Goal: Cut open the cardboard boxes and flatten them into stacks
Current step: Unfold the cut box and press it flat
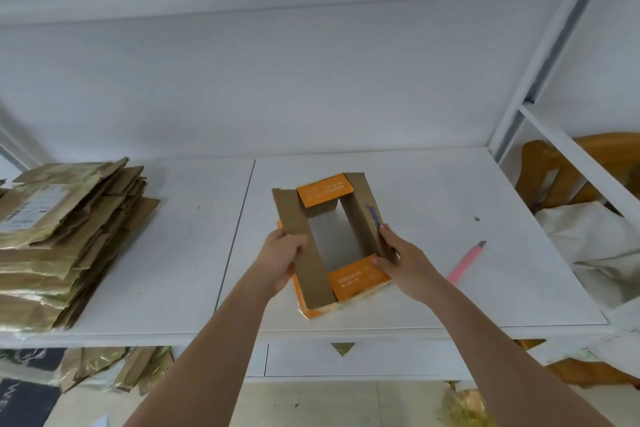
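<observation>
An orange and brown cardboard box stands on the white table, open at top and bottom so the table shows through it. My left hand grips its left brown flap, thumb on top. My right hand holds the right wall, thumb on the near orange flap. A pink box cutter lies on the table to the right of my right hand. A tall stack of flattened brown cardboard sits at the table's left end.
White shelf uprights rise at the right, with a wooden chair and a white sack behind them. More cardboard scraps lie under the table. A white wall stands behind.
</observation>
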A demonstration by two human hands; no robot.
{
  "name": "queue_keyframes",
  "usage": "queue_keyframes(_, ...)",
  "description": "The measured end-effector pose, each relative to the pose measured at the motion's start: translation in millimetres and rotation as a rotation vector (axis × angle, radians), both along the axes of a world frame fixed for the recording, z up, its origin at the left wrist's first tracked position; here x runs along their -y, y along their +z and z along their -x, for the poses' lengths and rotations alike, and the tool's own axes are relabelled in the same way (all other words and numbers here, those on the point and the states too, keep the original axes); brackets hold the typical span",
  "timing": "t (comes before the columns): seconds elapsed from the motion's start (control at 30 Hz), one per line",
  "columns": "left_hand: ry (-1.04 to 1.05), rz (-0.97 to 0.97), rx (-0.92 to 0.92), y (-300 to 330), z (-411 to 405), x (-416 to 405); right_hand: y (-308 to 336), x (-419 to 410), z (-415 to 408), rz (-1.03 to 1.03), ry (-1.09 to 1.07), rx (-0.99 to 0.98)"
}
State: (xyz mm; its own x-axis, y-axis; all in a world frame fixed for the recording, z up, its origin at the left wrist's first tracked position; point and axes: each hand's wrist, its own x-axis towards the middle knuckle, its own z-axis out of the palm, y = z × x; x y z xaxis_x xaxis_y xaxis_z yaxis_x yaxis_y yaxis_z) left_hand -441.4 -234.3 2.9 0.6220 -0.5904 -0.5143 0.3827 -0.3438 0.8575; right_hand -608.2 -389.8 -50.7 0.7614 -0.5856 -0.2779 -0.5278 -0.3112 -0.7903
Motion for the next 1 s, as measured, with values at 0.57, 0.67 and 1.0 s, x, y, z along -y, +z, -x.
queue_keyframes(0.57, -0.495, -0.22, 1.009, 73, 10, 4, 99, -3, -25, 1.131, 0.056, -0.14)
queue_keyframes(0.67, -0.464, -0.215, 1.16, 82, 4, 7, 92, -7, -19, 0.933, 0.061, -0.078)
queue_keyframes(1.0, 0.051, -0.464, 1.405, 17, -29, -32, 22, -37, -8, -0.096, -0.198, 0.23)
